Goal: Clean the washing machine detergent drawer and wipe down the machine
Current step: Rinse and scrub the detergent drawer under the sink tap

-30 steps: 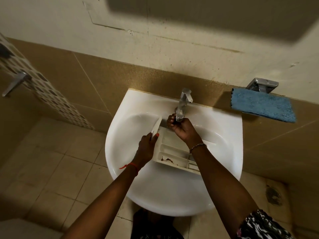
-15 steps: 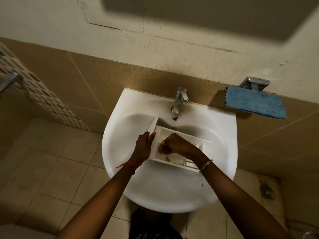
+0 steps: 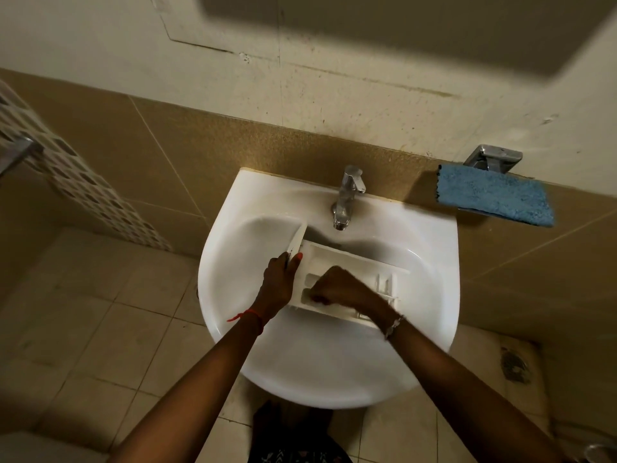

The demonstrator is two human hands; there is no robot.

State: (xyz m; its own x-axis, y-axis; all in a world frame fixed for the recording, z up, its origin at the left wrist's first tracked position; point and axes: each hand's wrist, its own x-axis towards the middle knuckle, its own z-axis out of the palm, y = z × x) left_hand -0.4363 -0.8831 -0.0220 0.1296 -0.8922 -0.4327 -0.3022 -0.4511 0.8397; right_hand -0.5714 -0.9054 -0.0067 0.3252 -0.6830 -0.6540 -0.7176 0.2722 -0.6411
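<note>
Detergent drawer (image 3: 349, 259) in sink (image 3: 320, 379), left hand (image 3: 278, 282) gripping it, right hand (image 3: 337, 286) curled, hold unclear.

No legible text or labels anywhere.

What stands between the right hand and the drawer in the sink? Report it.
Nothing visible. The right hand is in the detergent drawer, its curled fingers down in a near compartment, while the left hand grips the drawer's left end. The tap hangs above, apart from both.
</note>
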